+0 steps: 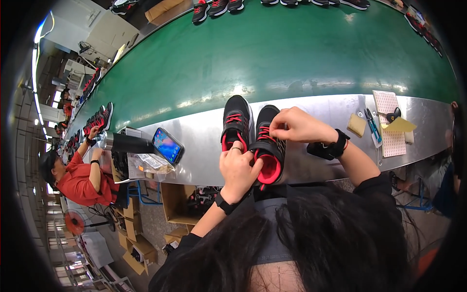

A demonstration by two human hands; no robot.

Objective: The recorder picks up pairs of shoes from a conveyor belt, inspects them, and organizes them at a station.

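Observation:
Two black shoes with red laces and red lining lie side by side on the metal edge, toes pointing away from me. My left hand (238, 168) is closed at the collar of the right-hand shoe (266, 113), its thumb by the red opening. Some of its fingers reach over the edge of the left-hand shoe (237, 107). Bent over the laces and strap of the right-hand shoe is my right hand (297, 124), fingers pinched together. What lies between those fingertips is hidden. Each shoe has a black strap across its instep.
A green belt (311, 53) runs behind the metal ledge (331, 119), with more shoes (219, 7) along its far side. Left stand a phone (168, 146) and a dark bottle (127, 142). Right lie a cutter (372, 125), a sponge (356, 125) and a sticker sheet (393, 141). A red-shirted co-worker (87, 180) handles shoes.

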